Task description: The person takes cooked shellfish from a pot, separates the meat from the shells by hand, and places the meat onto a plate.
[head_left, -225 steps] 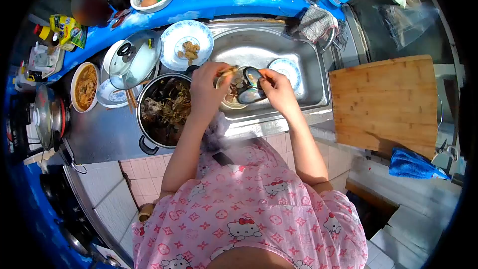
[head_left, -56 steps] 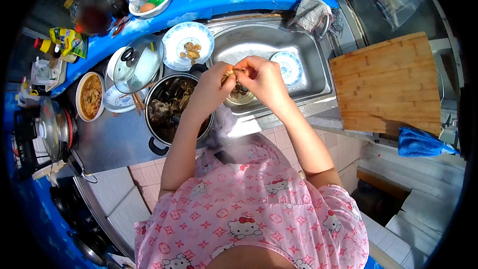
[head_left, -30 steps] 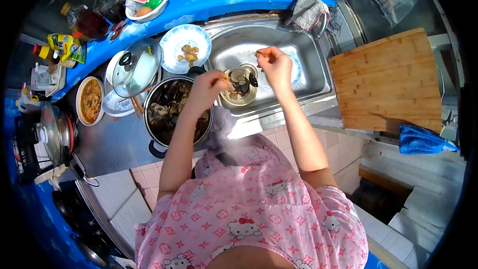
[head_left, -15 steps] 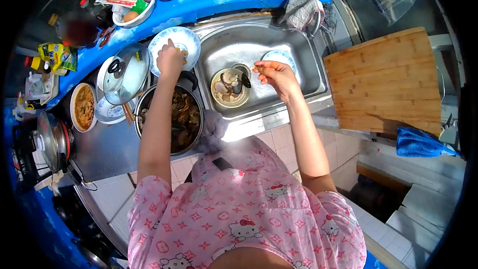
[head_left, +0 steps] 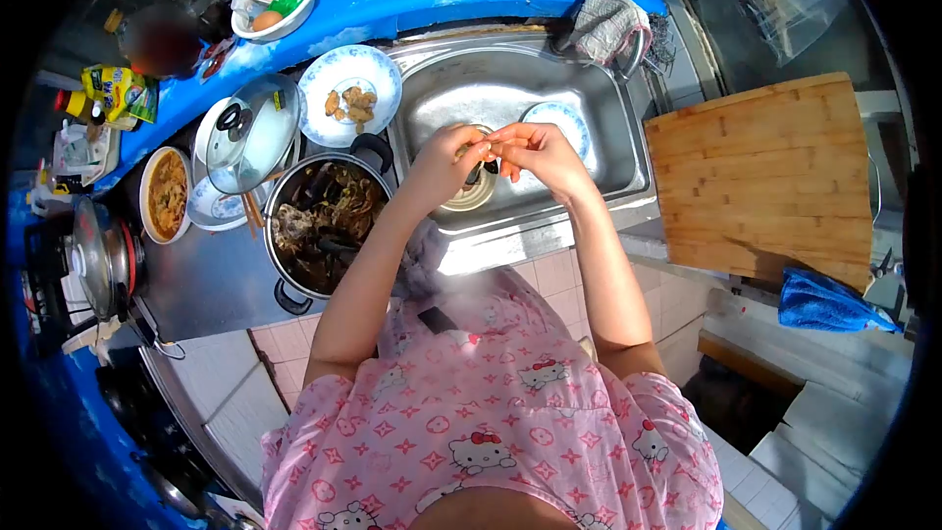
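Note:
Over the sink (head_left: 451, 79), my left hand (head_left: 446, 167) and my right hand (head_left: 542, 157) meet with fingertips pinched together. Whatever is between them is small and mostly hidden by the fingers. Directly below is a round bowl (head_left: 473, 200) in the sink, largely covered by my hands; a bit of dark shell shows in it. To the left, a blue-patterned white plate (head_left: 319, 69) carries several tan pieces of shellfish meat (head_left: 359, 106). A steel pot (head_left: 278, 270) full of dark mussels (head_left: 324, 211) stands beside my left forearm.
A small patterned dish (head_left: 559, 116) lies in the sink's right side. A glass lid (head_left: 257, 142) leans left of the pot near a dish of food (head_left: 169, 198). A wooden cutting board (head_left: 760, 177) is at right. A white basket (head_left: 294, 22) holds an egg.
My left hand has left the plate and come right to join my right hand over the bowl. Pieces of meat on the plate are now uncovered. My right hand has shifted slightly.

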Demonstrator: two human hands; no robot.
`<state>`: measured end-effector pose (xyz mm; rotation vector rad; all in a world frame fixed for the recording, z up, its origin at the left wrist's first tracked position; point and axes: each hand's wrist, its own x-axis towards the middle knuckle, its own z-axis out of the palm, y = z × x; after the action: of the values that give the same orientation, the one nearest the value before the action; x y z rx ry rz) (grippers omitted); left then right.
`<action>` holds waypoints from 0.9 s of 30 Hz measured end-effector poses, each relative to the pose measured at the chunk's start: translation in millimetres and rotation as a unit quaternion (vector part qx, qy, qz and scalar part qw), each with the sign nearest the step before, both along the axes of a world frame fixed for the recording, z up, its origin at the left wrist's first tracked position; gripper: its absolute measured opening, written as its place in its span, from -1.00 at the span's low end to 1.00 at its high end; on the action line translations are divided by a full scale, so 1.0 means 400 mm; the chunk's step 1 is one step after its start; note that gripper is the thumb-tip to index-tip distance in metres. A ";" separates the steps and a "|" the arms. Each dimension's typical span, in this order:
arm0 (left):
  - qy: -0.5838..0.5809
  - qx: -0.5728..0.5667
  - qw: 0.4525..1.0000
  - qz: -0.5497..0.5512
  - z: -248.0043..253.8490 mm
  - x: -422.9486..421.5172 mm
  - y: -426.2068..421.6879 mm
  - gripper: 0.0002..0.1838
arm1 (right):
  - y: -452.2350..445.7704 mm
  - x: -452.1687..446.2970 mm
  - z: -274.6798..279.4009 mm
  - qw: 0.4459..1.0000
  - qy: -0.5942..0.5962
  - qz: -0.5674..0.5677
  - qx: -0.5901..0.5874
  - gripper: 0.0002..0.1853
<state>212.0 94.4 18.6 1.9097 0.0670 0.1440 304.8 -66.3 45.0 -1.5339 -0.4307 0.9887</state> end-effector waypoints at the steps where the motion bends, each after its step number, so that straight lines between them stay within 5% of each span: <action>1: 0.011 -0.026 1.000 0.003 -0.011 -0.007 0.001 -0.84 | -0.004 0.000 0.000 1.000 0.016 0.010 0.016 -0.78; 20: -0.069 -0.124 0.984 0.103 -0.066 -0.041 -0.034 -0.86 | 0.006 -0.032 -0.021 0.998 0.005 -0.052 0.023 -0.83; 27: -0.078 -0.015 0.990 0.115 -0.070 -0.031 -0.038 -0.87 | 0.014 -0.034 -0.025 0.997 -0.012 -0.072 0.004 -0.87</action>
<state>199.8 79.4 -9.5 1.8509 0.1826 0.4463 291.1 -60.7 35.0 -1.5481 -0.3361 0.8569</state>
